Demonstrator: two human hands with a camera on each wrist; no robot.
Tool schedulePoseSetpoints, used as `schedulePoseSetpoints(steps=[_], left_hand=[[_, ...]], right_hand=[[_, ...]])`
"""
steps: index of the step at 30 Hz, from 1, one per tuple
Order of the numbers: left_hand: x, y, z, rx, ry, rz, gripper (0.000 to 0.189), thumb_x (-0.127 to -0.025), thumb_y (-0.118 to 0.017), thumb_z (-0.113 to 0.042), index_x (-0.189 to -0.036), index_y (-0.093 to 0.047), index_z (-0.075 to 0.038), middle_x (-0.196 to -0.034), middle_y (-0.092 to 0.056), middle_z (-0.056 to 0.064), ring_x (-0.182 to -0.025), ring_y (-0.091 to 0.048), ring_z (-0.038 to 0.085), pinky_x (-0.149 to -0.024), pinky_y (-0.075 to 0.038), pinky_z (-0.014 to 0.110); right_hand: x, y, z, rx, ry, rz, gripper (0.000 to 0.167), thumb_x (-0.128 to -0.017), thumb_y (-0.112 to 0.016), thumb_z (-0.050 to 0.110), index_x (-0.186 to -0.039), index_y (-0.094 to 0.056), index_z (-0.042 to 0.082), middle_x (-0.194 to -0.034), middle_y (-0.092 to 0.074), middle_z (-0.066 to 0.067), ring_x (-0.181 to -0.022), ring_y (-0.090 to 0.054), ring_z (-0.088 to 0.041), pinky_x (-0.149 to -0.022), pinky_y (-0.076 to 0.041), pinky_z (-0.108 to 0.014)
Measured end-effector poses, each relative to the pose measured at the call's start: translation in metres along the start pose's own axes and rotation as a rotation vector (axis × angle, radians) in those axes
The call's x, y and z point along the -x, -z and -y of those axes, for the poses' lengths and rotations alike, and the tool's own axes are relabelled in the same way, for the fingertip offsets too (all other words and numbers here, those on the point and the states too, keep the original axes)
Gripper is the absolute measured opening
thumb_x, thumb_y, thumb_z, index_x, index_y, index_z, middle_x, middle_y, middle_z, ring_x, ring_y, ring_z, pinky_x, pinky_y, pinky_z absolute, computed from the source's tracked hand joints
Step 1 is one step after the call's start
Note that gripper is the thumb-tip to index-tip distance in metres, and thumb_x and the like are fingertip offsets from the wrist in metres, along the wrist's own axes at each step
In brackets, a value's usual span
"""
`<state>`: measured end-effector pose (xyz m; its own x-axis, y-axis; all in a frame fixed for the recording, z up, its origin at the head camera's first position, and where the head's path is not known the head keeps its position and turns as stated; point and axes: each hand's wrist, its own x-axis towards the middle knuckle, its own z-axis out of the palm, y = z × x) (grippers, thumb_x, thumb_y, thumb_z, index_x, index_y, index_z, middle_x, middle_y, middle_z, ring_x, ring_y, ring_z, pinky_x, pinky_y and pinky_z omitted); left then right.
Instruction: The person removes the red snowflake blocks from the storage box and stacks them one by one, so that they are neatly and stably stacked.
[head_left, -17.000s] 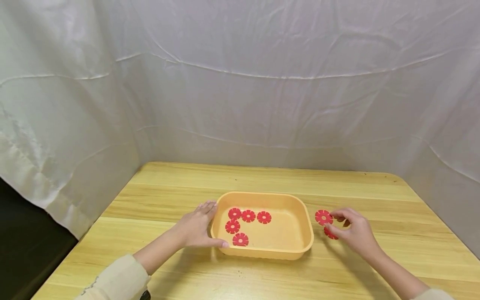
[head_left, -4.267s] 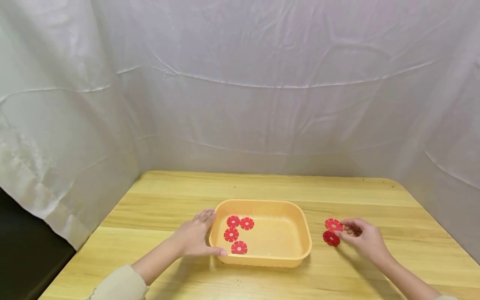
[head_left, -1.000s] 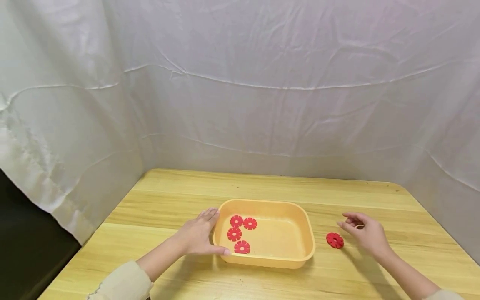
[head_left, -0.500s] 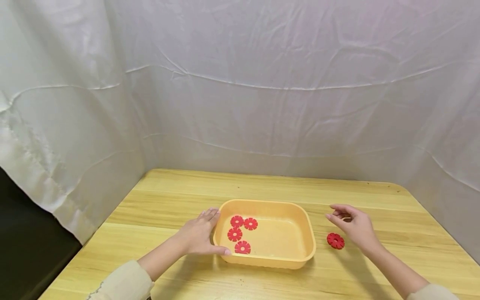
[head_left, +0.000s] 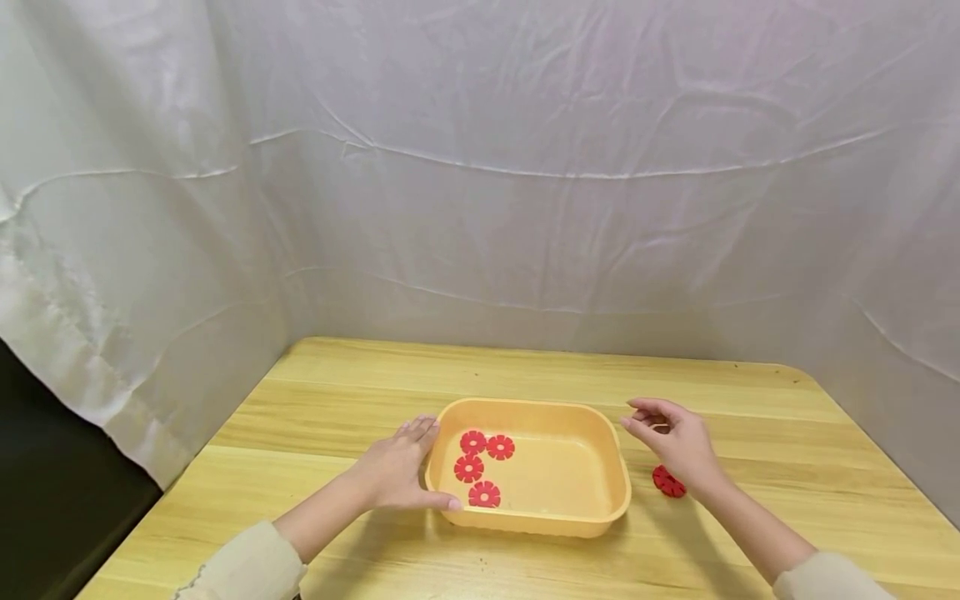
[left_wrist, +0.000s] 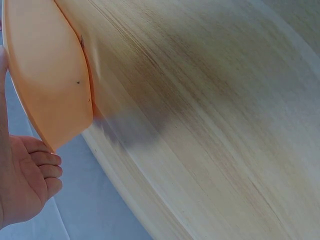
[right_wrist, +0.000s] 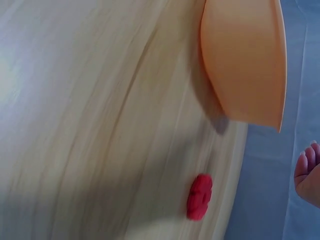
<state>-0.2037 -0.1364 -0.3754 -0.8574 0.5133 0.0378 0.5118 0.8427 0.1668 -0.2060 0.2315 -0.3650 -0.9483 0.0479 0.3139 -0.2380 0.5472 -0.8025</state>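
Observation:
My left hand (head_left: 396,468) grips the left end of an orange plastic tub (head_left: 551,527), thumb at the front rim and fingers at the back corner. Inside, at the tub's left side, lie several red notched plastic discs (head_left: 484,495) with holes in the middle. My right hand (head_left: 678,442) hovers just beyond the tub's right rim, fingers loosely curled with nothing visible between them. Below it on the table sits a red disc pile (head_left: 667,482), partly covered by the hand. The pile looks thick in the right wrist view; how many discs it has I cannot tell.
A light wooden table (head_left: 360,392) carries everything. Pale cloth (head_left: 525,225) hangs behind it and along both sides. Dark material (head_left: 52,475) shows at the lower left.
A disc left the tub between the two oldest frames. The disc pinched by my right hand earlier no longer shows separately beside the pile. That hand has since moved left toward the tub.

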Motion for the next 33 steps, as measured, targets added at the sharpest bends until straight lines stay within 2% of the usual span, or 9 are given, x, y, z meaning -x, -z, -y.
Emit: schedulePoseSetpoints(steps=[15, 23, 33], left_hand=[[0.001, -0.001, -0.003, 0.005, -0.001, 0.002, 0.111, -0.068, -0.057, -0.076, -0.14, -0.034, 0.005, -0.147, -0.031, 0.023, -0.137, -0.03, 0.038, -0.111, -0.033, 0.046], [0.0, -0.001, -0.002, 0.008, -0.016, -0.014, 0.11, -0.067, -0.058, -0.075, -0.139, -0.035, 0.005, -0.146, -0.033, 0.024, -0.136, -0.032, 0.038, -0.11, -0.034, 0.047], [0.001, -0.003, 0.0, 0.009, -0.012, -0.006, 0.111, -0.067, -0.058, -0.076, -0.139, -0.035, 0.005, -0.146, -0.033, 0.024, -0.136, -0.032, 0.039, -0.11, -0.034, 0.047]], right_hand=[[-0.002, -0.028, 0.021, -0.15, -0.058, 0.054, 0.035, -0.083, -0.07, 0.015, -0.11, -0.063, -0.005, -0.085, -0.062, 0.001, -0.076, -0.055, 0.001, -0.067, -0.05, -0.013], [-0.007, -0.046, 0.027, -0.169, -0.059, 0.059, 0.032, -0.082, -0.07, 0.012, -0.108, -0.065, -0.004, -0.086, -0.064, -0.005, -0.074, -0.055, 0.002, -0.067, -0.05, -0.013], [-0.013, -0.068, 0.028, -0.221, -0.117, 0.077, 0.032, -0.081, -0.071, 0.012, -0.108, -0.065, -0.003, -0.086, -0.064, -0.004, -0.075, -0.057, -0.003, -0.064, -0.049, -0.015]])
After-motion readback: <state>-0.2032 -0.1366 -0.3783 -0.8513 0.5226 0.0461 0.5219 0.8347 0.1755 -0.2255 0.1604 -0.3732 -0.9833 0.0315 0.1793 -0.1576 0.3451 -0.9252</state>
